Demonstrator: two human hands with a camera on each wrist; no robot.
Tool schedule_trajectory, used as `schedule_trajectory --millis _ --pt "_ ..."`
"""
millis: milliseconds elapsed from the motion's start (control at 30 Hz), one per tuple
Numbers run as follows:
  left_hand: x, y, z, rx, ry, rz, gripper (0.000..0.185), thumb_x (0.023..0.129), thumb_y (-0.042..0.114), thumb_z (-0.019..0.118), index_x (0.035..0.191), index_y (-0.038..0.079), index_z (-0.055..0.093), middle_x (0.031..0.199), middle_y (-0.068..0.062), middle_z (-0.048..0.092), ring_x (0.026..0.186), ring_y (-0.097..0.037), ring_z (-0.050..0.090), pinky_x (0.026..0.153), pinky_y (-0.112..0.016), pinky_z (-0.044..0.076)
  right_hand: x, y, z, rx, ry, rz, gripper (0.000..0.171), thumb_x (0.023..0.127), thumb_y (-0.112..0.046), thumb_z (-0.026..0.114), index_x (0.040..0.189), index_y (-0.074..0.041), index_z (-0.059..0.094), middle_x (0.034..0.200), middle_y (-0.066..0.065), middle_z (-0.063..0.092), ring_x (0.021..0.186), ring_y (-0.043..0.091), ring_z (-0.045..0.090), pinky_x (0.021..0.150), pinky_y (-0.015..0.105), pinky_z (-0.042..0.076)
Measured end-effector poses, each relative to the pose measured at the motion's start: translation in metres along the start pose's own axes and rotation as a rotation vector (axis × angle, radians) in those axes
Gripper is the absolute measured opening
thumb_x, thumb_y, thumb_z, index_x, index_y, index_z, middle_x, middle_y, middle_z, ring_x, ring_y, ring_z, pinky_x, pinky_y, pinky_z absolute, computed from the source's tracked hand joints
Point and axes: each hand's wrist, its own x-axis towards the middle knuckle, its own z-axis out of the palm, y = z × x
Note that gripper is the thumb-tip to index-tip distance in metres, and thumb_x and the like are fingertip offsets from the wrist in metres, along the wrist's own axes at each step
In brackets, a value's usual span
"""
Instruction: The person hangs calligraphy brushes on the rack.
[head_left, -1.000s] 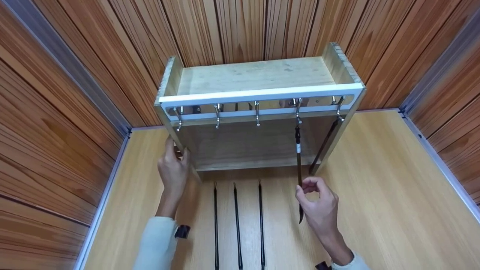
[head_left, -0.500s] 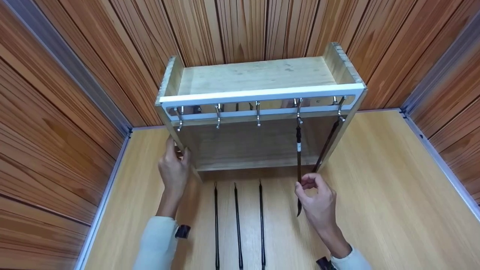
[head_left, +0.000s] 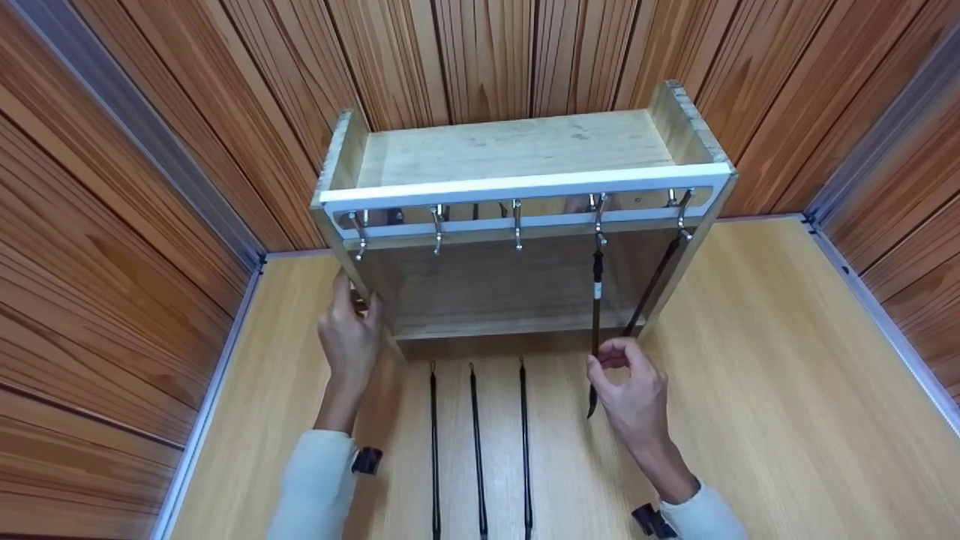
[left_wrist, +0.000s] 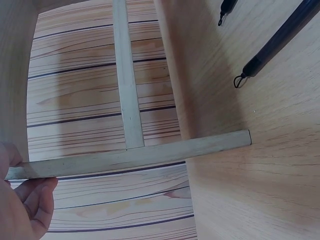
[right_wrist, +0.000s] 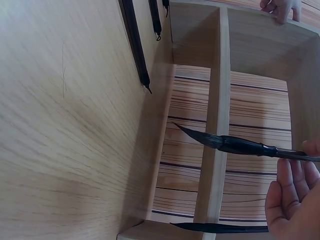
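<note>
A pale wooden rack (head_left: pixel 517 154) with a row of metal hooks (head_left: pixel 517 225) stands on the table against the back wall. My left hand (head_left: pixel 349 341) grips its left side board, thumb on the outside. My right hand (head_left: pixel 628 390) pinches the shaft of a dark ink brush (head_left: pixel 597 300) that hangs from the fourth hook. In the right wrist view the brush (right_wrist: pixel 240 145) runs from my fingers (right_wrist: pixel 290 195) to its pointed tip. A second brush (head_left: pixel 656 281) hangs from the fifth hook, against the right side board.
Three more dark brushes (head_left: pixel 477 435) lie side by side on the wooden table (head_left: pixel 787 375) in front of the rack, between my arms. Wood-panelled walls (head_left: pixel 112 225) close in the left, back and right.
My right hand has slid a little up and toward the rack along the hanging brush, whose tip has swung slightly nearer the rack. My left hand has stayed put.
</note>
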Motion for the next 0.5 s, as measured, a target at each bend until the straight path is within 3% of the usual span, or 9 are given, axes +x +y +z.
schedule_trajectory --millis 500 --pt "-0.0005 0.0014 0.0018 -0.003 0.013 -0.012 0.044 0.091 -0.003 0.065 0.133 -0.002 0.054 0.104 -0.020 0.072 0.072 -0.029 0.071 0.058 -0.044 0.057 0.0006 0.0022 0.0014 -0.008 -0.009 0.025 0.022 0.081 0.008 0.076 0.098 0.001 0.064 0.087 0.007 0.068 0.077 0.021 0.064 0.069 0.020 0.047"
